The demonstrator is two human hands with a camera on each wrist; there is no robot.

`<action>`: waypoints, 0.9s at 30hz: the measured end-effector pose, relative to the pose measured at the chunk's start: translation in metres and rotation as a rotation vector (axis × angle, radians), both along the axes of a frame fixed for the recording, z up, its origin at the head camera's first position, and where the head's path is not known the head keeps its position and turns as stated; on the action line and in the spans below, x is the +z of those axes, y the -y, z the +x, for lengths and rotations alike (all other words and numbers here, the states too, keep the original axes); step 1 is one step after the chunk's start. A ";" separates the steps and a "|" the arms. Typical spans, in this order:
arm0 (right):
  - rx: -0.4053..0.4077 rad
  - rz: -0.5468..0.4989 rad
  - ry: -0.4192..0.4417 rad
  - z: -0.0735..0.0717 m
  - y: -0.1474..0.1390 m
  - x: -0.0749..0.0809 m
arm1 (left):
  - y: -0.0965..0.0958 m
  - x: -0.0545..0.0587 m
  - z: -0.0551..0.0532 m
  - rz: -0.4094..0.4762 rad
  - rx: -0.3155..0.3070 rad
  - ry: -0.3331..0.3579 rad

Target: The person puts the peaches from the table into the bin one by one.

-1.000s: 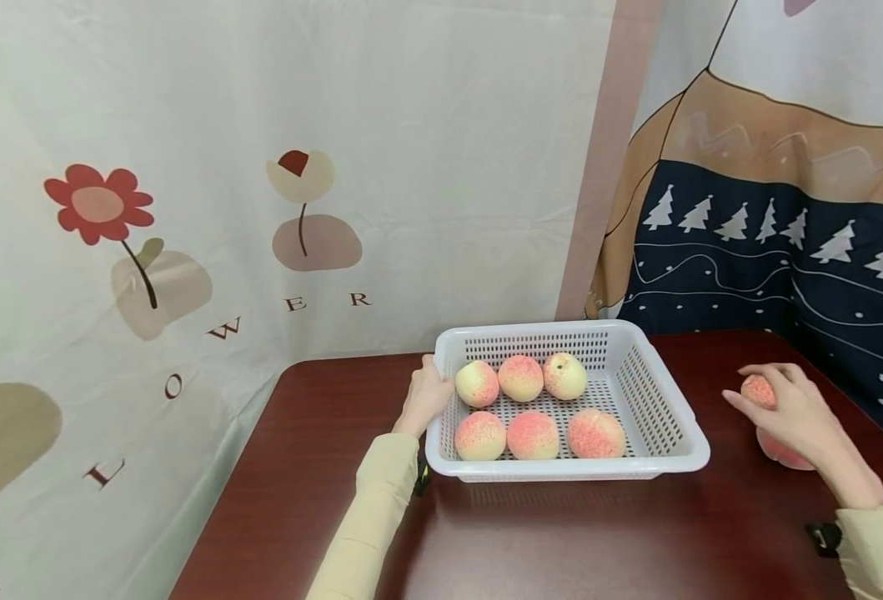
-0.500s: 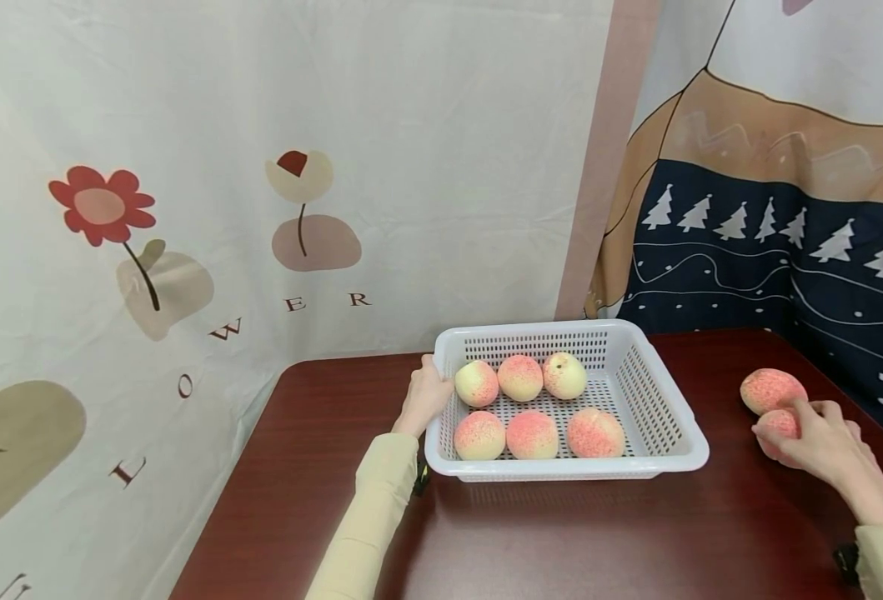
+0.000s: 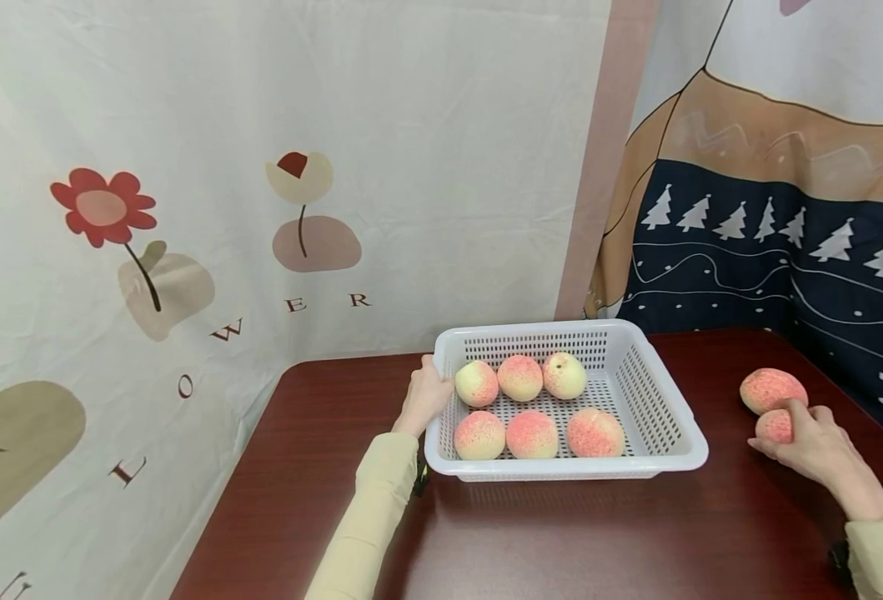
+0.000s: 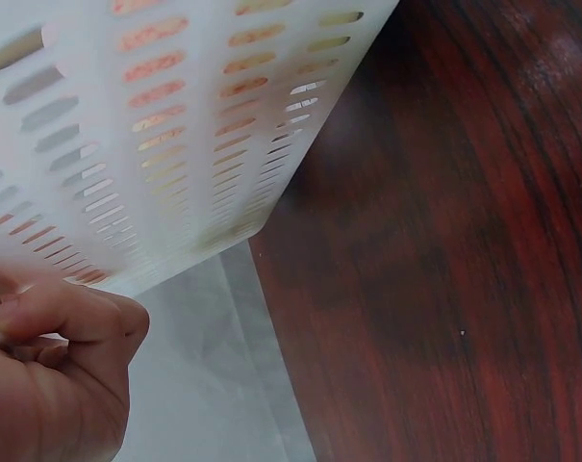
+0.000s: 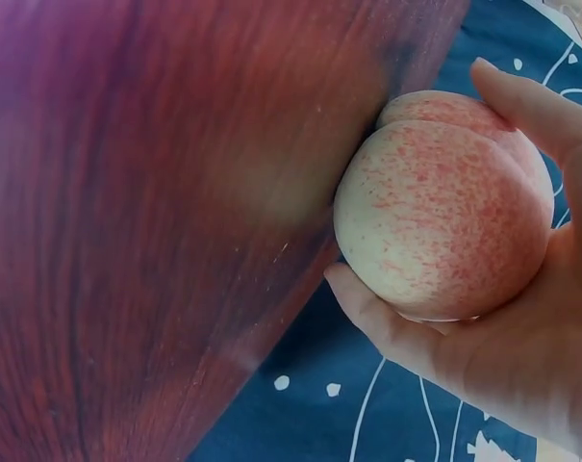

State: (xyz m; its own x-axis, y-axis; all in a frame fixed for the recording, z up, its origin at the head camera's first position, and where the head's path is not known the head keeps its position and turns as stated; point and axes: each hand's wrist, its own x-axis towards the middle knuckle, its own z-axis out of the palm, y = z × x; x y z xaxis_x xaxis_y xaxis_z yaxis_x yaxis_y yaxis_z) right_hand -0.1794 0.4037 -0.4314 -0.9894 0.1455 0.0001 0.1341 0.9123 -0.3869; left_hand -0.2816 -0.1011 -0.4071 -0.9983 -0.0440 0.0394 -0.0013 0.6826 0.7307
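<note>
A white slotted plastic basket [image 3: 669, 463] stands on the table with several pink-and-yellow peaches [image 3: 534, 435] in two rows inside. My left hand [image 3: 423, 398] grips its left rim; in the left wrist view the curled fingers [image 4: 74, 313] show at the rim. To the right of the basket, my right hand [image 3: 824, 446] holds a peach [image 3: 775, 426] low at the tabletop, thumb and fingers around its sides. The right wrist view shows this peach [image 5: 444, 221] close up within the hand. Just behind it lies another peach [image 3: 773, 390].
The dark red-brown wooden table [image 3: 561, 533] carries everything. Behind it hangs a pale curtain [image 3: 441, 167] with printed flowers and letters. A navy cloth [image 3: 741, 267] with white trees hangs at the back right, close to the table's right edge.
My right hand has left the farther peach on the table and moved nearer, taking hold of the closer one. My left hand and the basket have stayed in place.
</note>
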 end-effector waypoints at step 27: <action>0.030 0.005 -0.091 -0.002 0.014 0.011 | 0.000 -0.001 -0.001 -0.002 -0.003 0.004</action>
State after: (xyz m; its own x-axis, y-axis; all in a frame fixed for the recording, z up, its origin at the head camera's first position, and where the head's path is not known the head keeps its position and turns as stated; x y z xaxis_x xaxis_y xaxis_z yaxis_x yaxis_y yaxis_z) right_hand -0.1810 0.3895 -0.4201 -0.9891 0.1156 0.0914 0.0711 0.9175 -0.3913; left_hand -0.2823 -0.1011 -0.4080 -0.9985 -0.0410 0.0350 -0.0025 0.6840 0.7295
